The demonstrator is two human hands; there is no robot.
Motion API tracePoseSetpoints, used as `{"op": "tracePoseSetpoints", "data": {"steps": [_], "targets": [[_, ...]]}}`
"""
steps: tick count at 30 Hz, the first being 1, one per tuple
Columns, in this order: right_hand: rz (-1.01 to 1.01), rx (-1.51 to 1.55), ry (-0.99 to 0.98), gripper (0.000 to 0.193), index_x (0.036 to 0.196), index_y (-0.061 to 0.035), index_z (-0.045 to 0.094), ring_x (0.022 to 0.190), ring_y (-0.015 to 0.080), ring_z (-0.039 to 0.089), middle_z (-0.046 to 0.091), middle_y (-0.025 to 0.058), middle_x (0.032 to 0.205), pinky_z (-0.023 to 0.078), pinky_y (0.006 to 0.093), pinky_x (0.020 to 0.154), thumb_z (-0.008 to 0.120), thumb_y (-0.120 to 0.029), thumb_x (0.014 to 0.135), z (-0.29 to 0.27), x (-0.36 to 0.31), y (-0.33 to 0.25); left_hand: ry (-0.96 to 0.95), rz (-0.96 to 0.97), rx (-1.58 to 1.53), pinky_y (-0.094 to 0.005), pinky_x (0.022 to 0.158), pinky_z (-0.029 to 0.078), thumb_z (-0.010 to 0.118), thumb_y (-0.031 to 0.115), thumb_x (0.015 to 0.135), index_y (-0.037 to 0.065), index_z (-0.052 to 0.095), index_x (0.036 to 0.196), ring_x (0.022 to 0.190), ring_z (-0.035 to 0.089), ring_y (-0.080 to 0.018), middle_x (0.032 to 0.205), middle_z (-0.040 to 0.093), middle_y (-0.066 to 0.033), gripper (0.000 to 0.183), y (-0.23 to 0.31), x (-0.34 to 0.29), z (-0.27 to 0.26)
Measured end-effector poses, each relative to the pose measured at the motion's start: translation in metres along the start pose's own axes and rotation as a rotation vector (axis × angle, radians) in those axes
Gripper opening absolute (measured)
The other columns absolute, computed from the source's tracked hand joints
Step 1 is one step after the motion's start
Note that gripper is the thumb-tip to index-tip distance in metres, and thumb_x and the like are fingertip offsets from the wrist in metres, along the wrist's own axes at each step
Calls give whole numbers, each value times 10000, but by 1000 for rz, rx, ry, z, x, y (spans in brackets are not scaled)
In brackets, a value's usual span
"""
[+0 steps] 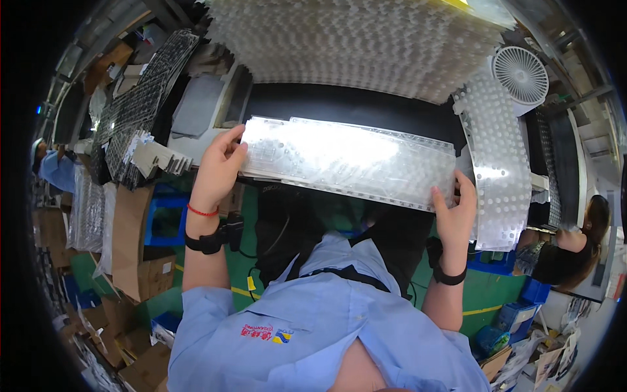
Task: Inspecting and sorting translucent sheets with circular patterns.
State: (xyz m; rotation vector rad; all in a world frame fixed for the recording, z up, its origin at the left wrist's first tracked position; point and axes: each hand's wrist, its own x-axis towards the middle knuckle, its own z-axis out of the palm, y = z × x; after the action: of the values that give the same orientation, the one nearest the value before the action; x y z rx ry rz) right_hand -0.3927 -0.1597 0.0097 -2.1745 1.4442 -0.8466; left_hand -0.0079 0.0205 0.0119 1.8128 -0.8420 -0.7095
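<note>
We see the left hand [222, 160] curled partly closed, thumb and fingers at the left end of a stack of clear plastic sheets [353, 157]; the right hand [456, 208] grips its right end, thumb over the top face. The stack spans between the hands, its sheets not quite flush; we cannot tell whether the bench [313, 101] bears any weight. We judge the step in hand to be steadying and evening the stack, and the next move to call for both hands working together, pressing lightly so nothing slides apart. Beyond the stack rises a large pile of translucent dimpled sheets [353, 46]; right of it lies a dimpled strip [499, 157], with a white fan [520, 75] farther back; left of it, dark gridded trays [144, 98].
</note>
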Motion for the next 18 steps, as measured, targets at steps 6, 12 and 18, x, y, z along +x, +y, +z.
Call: {"op": "tracePoseSetpoints", "data": {"steps": [6,12,18], "targets": [[66,62,-20,508,1232,8,547,1076,297,549,580,175,1193,436,376,927,729,-119,776,-3,3,-3,28,89,-130,-254,887,440,490,74,962,-48,535,1266,1006,562,-116,1115,624,-72,330,8,-2,1],[-31,-2,3,497,1235,3,547,1104,330,531,577,190,1193,422,392,954,718,-131,788,0,0,0,46,39,-62,-278,987,394,473,67,970,-55,532,1270,1128,535,-162,1223,595,-119,330,16,-10,-2],[12,59,45,482,1225,-5,559,1017,255,551,592,156,1145,442,368,901,718,-121,785,-5,0,-9,48,43,-182,-276,977,407,485,80,970,-53,429,1358,1103,549,-158,1243,576,-128,414,13,-8,-1]]}}
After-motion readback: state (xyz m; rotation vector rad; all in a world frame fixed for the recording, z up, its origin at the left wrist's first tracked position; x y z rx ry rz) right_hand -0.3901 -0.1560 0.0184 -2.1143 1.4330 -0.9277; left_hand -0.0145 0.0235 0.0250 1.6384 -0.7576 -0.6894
